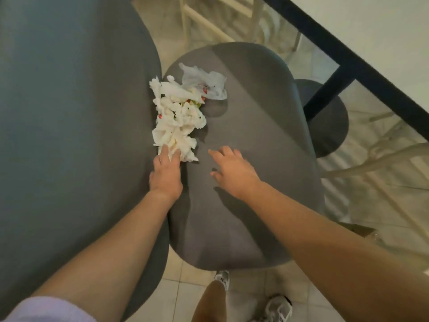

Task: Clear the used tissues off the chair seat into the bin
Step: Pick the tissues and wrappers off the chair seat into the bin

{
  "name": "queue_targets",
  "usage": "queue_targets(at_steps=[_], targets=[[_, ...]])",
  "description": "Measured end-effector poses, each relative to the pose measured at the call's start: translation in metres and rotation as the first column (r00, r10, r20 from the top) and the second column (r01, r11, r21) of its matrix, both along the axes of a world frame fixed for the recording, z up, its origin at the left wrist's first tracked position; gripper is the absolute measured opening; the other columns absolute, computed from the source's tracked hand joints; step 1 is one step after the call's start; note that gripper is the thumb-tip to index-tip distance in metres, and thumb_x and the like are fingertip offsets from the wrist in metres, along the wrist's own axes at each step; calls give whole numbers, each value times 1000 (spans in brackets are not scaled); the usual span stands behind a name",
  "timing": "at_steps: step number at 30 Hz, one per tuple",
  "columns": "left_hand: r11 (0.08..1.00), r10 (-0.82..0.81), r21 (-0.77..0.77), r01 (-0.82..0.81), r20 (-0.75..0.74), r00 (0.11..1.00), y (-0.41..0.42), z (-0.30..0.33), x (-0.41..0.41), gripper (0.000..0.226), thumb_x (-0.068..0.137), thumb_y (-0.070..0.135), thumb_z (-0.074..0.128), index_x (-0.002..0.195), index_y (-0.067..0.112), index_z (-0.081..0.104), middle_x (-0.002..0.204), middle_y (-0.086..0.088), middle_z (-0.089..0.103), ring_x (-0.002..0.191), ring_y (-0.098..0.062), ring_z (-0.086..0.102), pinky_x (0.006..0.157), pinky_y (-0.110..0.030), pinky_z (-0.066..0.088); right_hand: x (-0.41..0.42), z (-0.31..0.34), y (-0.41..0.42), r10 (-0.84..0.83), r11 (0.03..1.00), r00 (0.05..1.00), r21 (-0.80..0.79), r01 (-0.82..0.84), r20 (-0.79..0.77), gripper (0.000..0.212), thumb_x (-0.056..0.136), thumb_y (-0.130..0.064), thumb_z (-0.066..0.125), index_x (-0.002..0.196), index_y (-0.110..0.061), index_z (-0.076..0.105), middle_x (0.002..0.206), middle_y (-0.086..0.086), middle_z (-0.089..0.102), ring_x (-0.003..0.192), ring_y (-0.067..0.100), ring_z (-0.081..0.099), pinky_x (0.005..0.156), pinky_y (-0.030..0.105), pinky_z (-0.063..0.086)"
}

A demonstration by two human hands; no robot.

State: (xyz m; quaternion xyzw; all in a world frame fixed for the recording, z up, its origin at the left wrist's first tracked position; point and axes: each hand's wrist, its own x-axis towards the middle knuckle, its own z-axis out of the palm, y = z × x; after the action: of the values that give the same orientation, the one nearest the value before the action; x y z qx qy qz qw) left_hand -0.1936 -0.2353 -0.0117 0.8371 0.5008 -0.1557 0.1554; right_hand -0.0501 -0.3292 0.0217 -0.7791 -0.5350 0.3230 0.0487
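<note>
left grip (166, 169): fingers extended and apart, tips resting on the near end of the used tissues (177, 117), not closed on them. right grip (233, 169): fingers spread, empty, hovering over the bare chair seat (243, 126) just right of the pile. tissues: a crumpled white heap with red and green flecks, lying along the seat's left edge against the chair back (69, 101), one flatter sheet (206, 83) at the far end. no bin in view. step in hand, as judged: gathering, nothing lifted yet. next move calls for both grips to close round the heap from either side, catching the loose far sheet.
</note>
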Motion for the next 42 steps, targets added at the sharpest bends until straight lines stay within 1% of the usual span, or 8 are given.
queue_targets(at_steps=[5, 12, 15, 19, 24, 31, 36, 42], targets=[[977, -139, 152, 147, -64, 988, 45, -16, 7, 85, 69, -6, 66, 139, 15, 22, 152, -13, 3, 133, -33, 18, 102, -38, 35, -7, -28, 46, 118, 993, 991, 21, -116, -71, 65, 92, -15, 54, 147, -21, 19, 157, 1, 6, 139, 31, 15, 111, 45, 31], [986, -101, -128, 109, 75, 992, 67, -39, 11, 68, 83, -3, 52, 142, 17, 23, 143, -12, 26, 121, -33, 32, 98, -42, 39, -23, -81, 88, 184, 983, 979, 32, -181, -92, 75, 84, -3, 60, 146, -22, 22, 158, -1, 0, 141, 36, 5, 114, 47, 26], [997, -52, -54, 61, 166, 985, 60, -48, 4, 64, 84, -4, 49, 140, 19, 30, 136, -11, 34, 114, -31, 34, 94, -39, 39, -25, -95, 91, 190, 981, 980, 50, -187, -53, 71, 83, -4, 59, 143, -23, 26, 156, 2, 8, 133, 37, 18, 108, 46, 34], [998, -50, -32, 59, 224, 973, 55, -50, 3, 43, 86, -6, 40, 126, 8, 48, 126, -15, 43, 109, -31, 37, 89, -38, 39, -20, -96, 91, 154, 985, 988, 76, -154, 10, 47, 86, -7, 57, 128, -15, 39, 136, 4, 36, 119, 32, 31, 95, 40, 42], [989, -124, -39, 143, 305, 944, 48, -51, 1, 44, 79, -15, 47, 116, 7, 58, 116, -11, 52, 105, -29, 41, 83, -42, 44, -7, -90, 74, 154, 984, 988, 88, -156, 23, 60, 76, 8, 60, 128, -13, 39, 128, 5, 39, 116, 27, 34, 92, 38, 46], [949, -237, -114, 294, 357, 903, 16, -42, 10, 37, 78, -3, 63, 112, 10, 59, 117, -8, 53, 102, -25, 42, 84, -32, 39, 27, -80, 16, 64, 997, 998, 43, -64, 5, 33, 89, 1, 47, 120, -8, 51, 128, 13, 43, 117, 26, 43, 96, 34, 41], [877, -353, -124, 464, 488, 798, -13, -35, 12, 29, 72, 0, 72, 99, 6, 62, 98, -12, 59, 90, -26, 49, 76, -37, 45, 49, -64, -24, -33, 999, 999, 19, 32, 16, 29, 89, -6, 53, 117, -8, 54, 134, 11, 41, 120, 24, 41, 97, 32, 41], [718, -516, -42, 695, 637, 572, -49, -23, 27, 20, 77, 19, 59, 95, 9, 58, 93, -9, 56, 85, -14, 45, 72, -21, 40, 66, -52, -65, -113, 993, 989, 22, 112, 92, 27, 85, -10, 57, 112, -7, 58, 128, 9, 43, 115, 24, 42, 82, 32, 45]])
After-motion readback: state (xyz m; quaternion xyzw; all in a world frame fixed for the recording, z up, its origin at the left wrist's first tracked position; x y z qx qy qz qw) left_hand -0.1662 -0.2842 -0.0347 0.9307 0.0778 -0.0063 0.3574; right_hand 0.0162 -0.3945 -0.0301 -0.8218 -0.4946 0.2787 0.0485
